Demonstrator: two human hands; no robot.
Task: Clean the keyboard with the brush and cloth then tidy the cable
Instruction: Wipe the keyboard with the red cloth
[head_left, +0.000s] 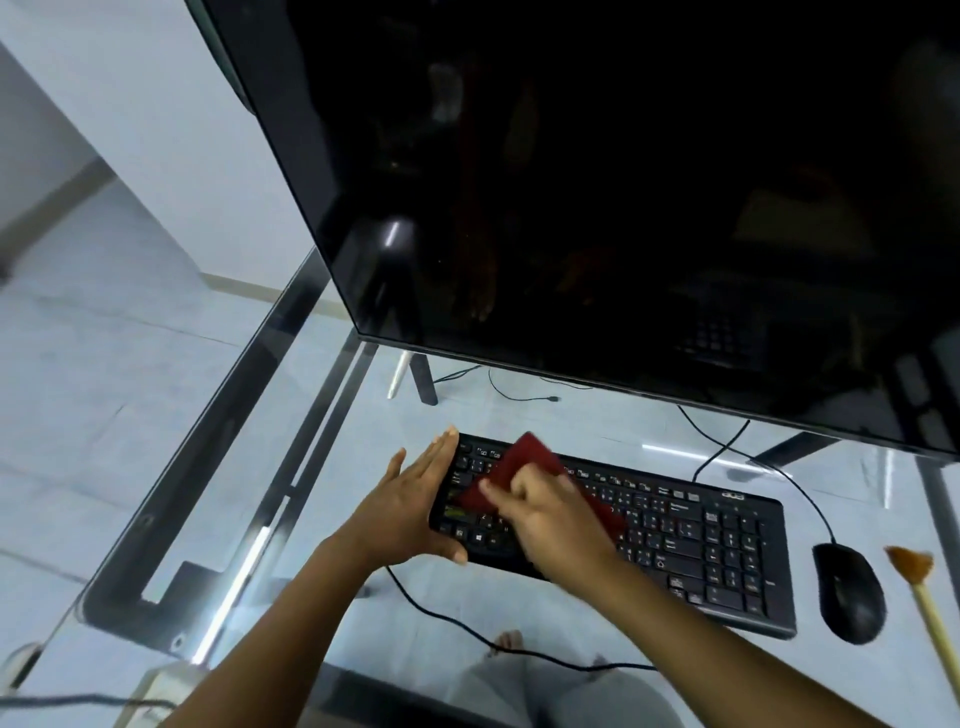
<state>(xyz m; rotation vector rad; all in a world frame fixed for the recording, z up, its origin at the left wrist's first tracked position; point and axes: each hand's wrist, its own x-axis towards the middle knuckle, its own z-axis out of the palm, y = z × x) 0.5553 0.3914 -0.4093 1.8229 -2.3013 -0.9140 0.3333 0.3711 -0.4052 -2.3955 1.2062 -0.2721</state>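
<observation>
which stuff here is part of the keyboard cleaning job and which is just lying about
In the job:
keyboard
cloth, under the right hand
brush
cable
left hand, steadying the keyboard

Lying about:
mouse
monitor
glass desk

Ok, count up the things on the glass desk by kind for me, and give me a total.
Monitor: 1
Keyboard: 1
Mouse: 1
Brush: 1
Red cloth: 1, under the right hand on the keyboard
Total: 5
</observation>
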